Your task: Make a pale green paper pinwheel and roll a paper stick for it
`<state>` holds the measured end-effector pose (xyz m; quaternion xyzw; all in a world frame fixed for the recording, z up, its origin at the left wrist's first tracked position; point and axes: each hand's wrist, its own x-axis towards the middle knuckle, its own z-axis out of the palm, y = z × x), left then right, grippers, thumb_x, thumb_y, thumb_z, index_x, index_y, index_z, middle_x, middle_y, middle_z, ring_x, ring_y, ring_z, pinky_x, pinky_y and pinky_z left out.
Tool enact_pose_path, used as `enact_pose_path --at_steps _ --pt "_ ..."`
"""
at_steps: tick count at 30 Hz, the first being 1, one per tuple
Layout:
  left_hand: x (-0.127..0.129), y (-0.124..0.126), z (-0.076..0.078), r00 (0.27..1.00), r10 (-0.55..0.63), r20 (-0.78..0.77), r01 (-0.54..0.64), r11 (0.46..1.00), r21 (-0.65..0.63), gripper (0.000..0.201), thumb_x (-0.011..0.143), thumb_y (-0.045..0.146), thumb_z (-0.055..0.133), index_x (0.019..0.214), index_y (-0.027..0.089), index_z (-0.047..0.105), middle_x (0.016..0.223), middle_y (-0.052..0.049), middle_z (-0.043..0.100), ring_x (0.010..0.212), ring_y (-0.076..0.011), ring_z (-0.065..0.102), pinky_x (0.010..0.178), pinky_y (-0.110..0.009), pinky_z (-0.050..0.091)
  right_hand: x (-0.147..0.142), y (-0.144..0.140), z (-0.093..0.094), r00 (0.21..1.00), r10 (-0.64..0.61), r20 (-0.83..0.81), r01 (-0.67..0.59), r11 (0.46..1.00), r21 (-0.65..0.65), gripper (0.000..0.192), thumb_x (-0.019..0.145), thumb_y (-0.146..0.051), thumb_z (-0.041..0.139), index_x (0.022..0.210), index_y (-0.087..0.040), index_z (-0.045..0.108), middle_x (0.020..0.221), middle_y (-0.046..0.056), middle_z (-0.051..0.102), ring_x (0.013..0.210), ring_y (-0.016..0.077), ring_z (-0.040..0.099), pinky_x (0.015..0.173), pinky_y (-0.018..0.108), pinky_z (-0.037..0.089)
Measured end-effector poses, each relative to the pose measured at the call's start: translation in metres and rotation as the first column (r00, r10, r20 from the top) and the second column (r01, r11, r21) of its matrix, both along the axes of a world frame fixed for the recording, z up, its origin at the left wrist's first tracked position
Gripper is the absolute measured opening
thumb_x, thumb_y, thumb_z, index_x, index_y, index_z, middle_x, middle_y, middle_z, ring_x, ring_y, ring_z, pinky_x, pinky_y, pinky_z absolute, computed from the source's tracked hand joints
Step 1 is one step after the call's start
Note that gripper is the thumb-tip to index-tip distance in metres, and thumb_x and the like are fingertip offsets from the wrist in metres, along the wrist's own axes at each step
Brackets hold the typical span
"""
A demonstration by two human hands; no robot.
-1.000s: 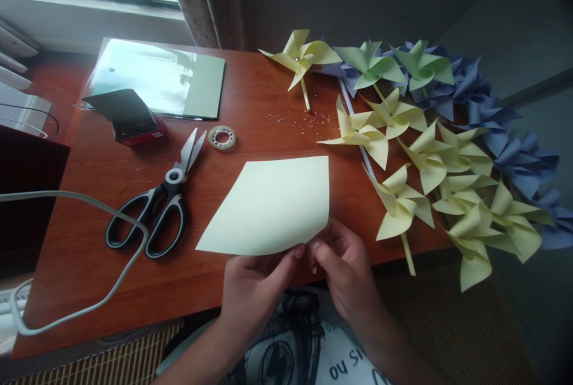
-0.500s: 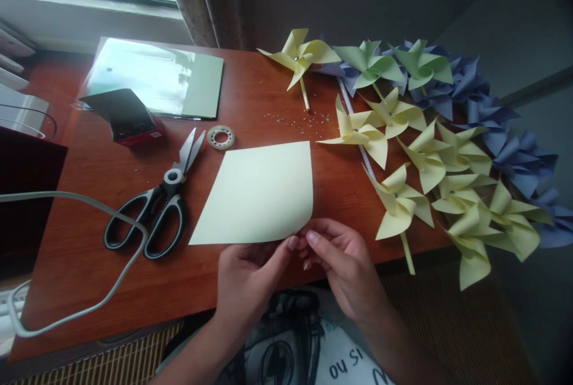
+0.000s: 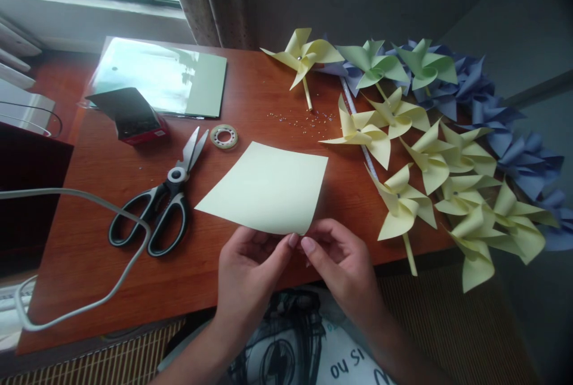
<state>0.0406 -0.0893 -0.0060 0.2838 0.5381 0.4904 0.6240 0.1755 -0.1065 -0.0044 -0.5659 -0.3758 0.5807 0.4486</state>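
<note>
A pale yellow sheet of paper (image 3: 273, 188) is held at its near corner, slightly curved and tilted above the table. My left hand (image 3: 253, 271) pinches that corner between thumb and fingers. Right beside it, my right hand (image 3: 342, 265) has its thumb and fingers closed at the same corner, the two thumb tips almost touching. The fingers under the paper are partly hidden. To the left lie open-bladed scissors (image 3: 176, 175) with black and grey handles, and a roll of tape (image 3: 224, 136) sits just past the sheet's far edge.
Several yellow pinwheels (image 3: 398, 197), two green pinwheels (image 3: 373, 65) and blue pinwheels (image 3: 528, 158) crowd the right side. Small beads (image 3: 308, 122) are scattered mid-table. An opened box (image 3: 141, 125) and packaged paper (image 3: 208, 83) stand at back left. A white cable (image 3: 111, 289) loops over the left edge.
The sheet has turned clockwise, so its near corner now points toward me between both hands. My right hand has come closer to my left. The view has shifted slightly.
</note>
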Motion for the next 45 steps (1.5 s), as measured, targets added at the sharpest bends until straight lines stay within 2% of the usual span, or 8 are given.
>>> enact_pose_path --at_steps 9,15,20,26,31,35,41,45 --pt "-0.002 0.001 0.006 0.994 -0.063 -0.089 0.064 0.998 0.010 0.014 0.076 0.018 0.083 0.087 0.015 0.074 0.083 -0.004 0.080 0.077 -0.0152 0.074 0.068 -0.018 0.057 0.001 0.000 -0.006 0.984 -0.024 0.177 0.010 0.997 0.080 0.007 0.091 -0.027 0.069 0.086 -0.022 0.067 0.078 -0.002 0.066 0.068 0.0106 0.062 0.063 0.019 0.052" --pt "-0.007 0.002 0.003 0.975 -0.186 -0.123 0.198 0.975 0.099 0.008 0.085 0.021 0.075 0.079 0.016 0.073 0.065 0.000 0.072 0.062 -0.0110 0.067 0.055 -0.015 0.050 0.000 0.004 0.001 1.000 0.003 -0.001 -0.003 1.000 -0.012 0.013 0.091 -0.026 0.067 0.080 -0.020 0.064 0.070 -0.003 0.065 0.059 0.0080 0.058 0.059 0.017 0.052" --pt "-0.010 0.000 0.001 0.960 -0.217 -0.175 0.241 0.962 0.126 0.013 0.088 0.024 0.071 0.078 0.015 0.072 0.069 -0.002 0.074 0.061 -0.0119 0.065 0.055 -0.017 0.050 -0.001 0.006 0.005 0.996 0.020 -0.090 -0.026 0.998 -0.065 0.017 0.089 -0.026 0.068 0.075 -0.019 0.062 0.065 -0.004 0.061 0.056 0.0075 0.054 0.056 0.016 0.050" --pt "-0.010 0.000 0.003 0.947 -0.239 -0.215 0.265 0.959 0.100 0.010 0.083 0.024 0.074 0.083 0.015 0.074 0.074 -0.005 0.076 0.066 -0.0170 0.069 0.058 -0.021 0.054 -0.001 0.006 0.003 0.998 0.012 -0.058 -0.016 0.997 -0.074 0.017 0.089 -0.027 0.068 0.076 -0.019 0.061 0.067 -0.003 0.060 0.058 0.0081 0.054 0.055 0.017 0.048" --pt "-0.010 0.000 0.003 0.936 -0.242 -0.256 0.269 0.961 0.072 0.013 0.083 0.026 0.074 0.078 0.014 0.071 0.070 -0.004 0.073 0.062 -0.0159 0.066 0.055 -0.021 0.051 0.001 0.003 0.002 0.998 0.045 0.051 -0.043 0.998 -0.036 0.018 0.091 -0.030 0.067 0.078 -0.020 0.061 0.069 -0.002 0.061 0.060 0.0105 0.056 0.055 0.020 0.048" --pt "-0.008 -0.001 0.002 0.949 -0.202 -0.243 0.230 0.969 0.094 0.013 0.084 0.026 0.073 0.077 0.015 0.070 0.070 -0.003 0.073 0.063 -0.0145 0.065 0.055 -0.019 0.050 0.002 0.001 0.000 0.991 0.074 0.114 -0.073 0.997 -0.006 0.015 0.092 -0.032 0.066 0.083 -0.020 0.063 0.077 0.001 0.065 0.066 0.0139 0.060 0.060 0.024 0.050" --pt "-0.005 -0.001 0.002 0.976 -0.176 -0.126 0.184 0.981 0.058 0.014 0.081 0.029 0.077 0.085 0.016 0.075 0.062 -0.001 0.066 0.053 -0.0125 0.058 0.048 -0.019 0.044 -0.001 0.000 0.002 0.999 0.035 -0.015 -0.035 0.999 -0.008 0.015 0.091 -0.031 0.069 0.081 -0.021 0.063 0.073 -0.001 0.064 0.063 0.0127 0.061 0.058 0.022 0.051" --pt "-0.008 -0.001 0.001 0.977 -0.212 -0.029 0.212 0.977 -0.006 0.021 0.081 0.036 0.077 0.082 0.016 0.073 0.060 -0.002 0.065 0.051 -0.0122 0.054 0.048 -0.021 0.043 -0.001 0.001 0.005 0.998 0.017 -0.061 -0.018 1.000 -0.012 0.017 0.090 -0.032 0.069 0.079 -0.021 0.063 0.068 -0.001 0.064 0.059 0.0124 0.058 0.058 0.024 0.052"
